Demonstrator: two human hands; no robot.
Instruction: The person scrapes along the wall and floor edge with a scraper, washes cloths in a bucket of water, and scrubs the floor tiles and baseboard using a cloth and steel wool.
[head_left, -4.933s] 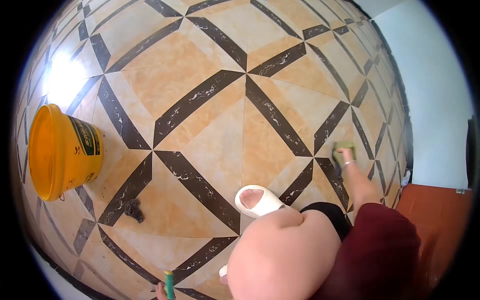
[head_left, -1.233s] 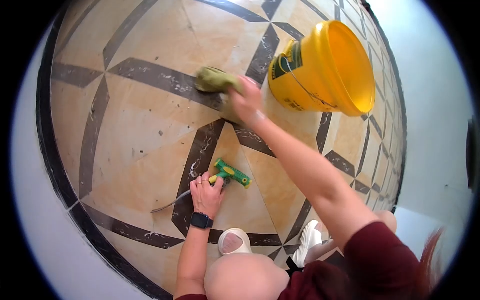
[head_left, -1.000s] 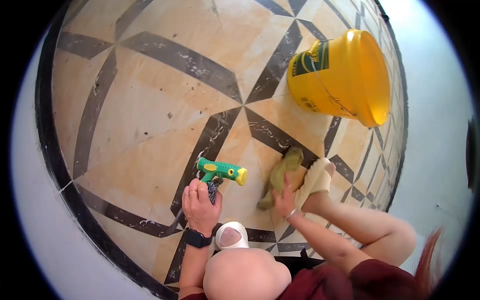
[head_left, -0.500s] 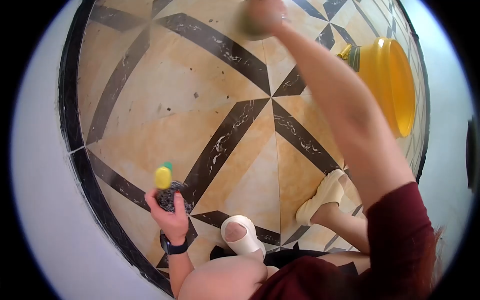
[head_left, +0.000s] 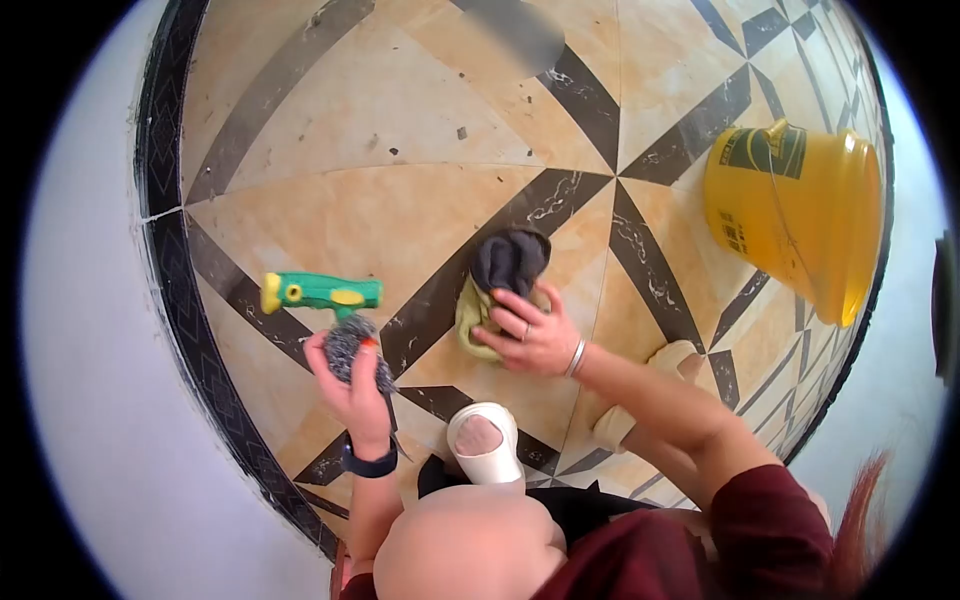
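My left hand (head_left: pixel 355 400) is closed around the grey fuzzy head of a scrubber (head_left: pixel 350 352). Its green and yellow handle (head_left: pixel 325 291) points sideways above the fingers, toward the left. My right hand (head_left: pixel 535 335), wearing a ring and a bracelet, presses on a bunched cloth (head_left: pixel 510 262) on the tiled floor (head_left: pixel 540 410). The cloth is dark grey on the far side and yellow-green near the palm. My fingers curl over it.
A yellow bucket (head_left: pixel 745 200) with a wire handle lies tipped or stands angled at the right. Small dark crumbs (head_left: pixel 394 151) dot the far tiles, near a blurred grey patch (head_left: pixel 515 38). White slippers (head_left: pixel 488 455) are at the front; a white wall (head_left: pixel 85 330) runs along the left.
My right hand has come back from the far floor toward my body with the cloth. In my left hand the scrubber has turned, so its handle now shows side-on. The view has shifted.
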